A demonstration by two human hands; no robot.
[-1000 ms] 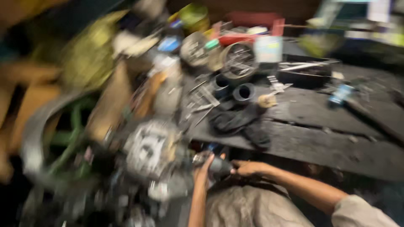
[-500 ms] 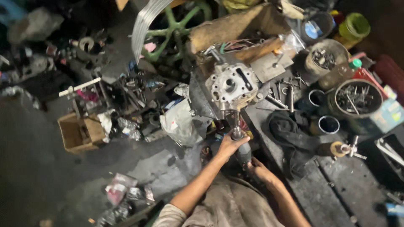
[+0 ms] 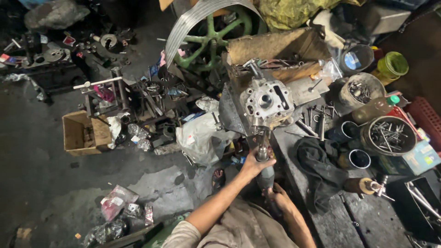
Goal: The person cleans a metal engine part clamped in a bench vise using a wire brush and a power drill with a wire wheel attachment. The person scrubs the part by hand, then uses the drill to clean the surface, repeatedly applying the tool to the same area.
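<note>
Since the earlier frame, only the view has steadied; your grip is unchanged. Left hand [image 3: 254, 164] wraps the power tool [image 3: 265, 172] near its nose, right hand [image 3: 277, 195] clasps its rear. Keep it square to the engine casting [image 3: 266, 103] on the bench edge [image 3: 294, 151].

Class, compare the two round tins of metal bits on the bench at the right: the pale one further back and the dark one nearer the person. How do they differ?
The pale tin has a light grey wall; the dark tin looks black and rusty.

The pale tin sits further back, beside a green-lidded jar; the dark tin sits nearer, next to a blue box.

The pale tin's contents lie heaped and dense; the dark tin's long nails or bolts lie loosely scattered.

Both are round, open-topped and upright.
</note>
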